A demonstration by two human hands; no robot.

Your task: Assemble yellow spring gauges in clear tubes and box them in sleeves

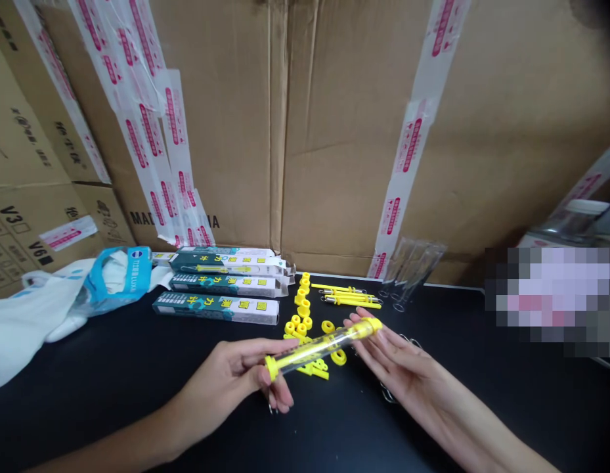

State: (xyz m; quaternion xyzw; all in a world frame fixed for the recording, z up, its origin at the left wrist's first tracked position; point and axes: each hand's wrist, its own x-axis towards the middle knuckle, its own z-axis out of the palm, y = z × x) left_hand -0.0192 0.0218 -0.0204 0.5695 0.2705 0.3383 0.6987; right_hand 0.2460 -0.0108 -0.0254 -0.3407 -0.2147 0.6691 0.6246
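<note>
My left hand [230, 378] and my right hand [398, 368] hold a clear plastic tube with yellow end caps [320, 346] between them, tilted up to the right. The left hand's fingers wrap the tube near its lower yellow cap. The right hand's fingertips pinch it near the upper cap. Just beyond the tube lies a heap of small yellow plastic parts [299, 322], with yellow rings among them. Some yellow pieces [314, 371] show below the tube. Small wire hooks [387, 394] lie under my right hand.
Yellow rods [351, 295] and several empty clear tubes [408, 276] lie at the back of the black table [112, 355]. Several printed boxes [226, 284] lie left, beside a white bag [29, 322] and blue packet [118, 279]. Taped cardboard cartons [334, 131] form the wall behind; a pixelated patch covers the right.
</note>
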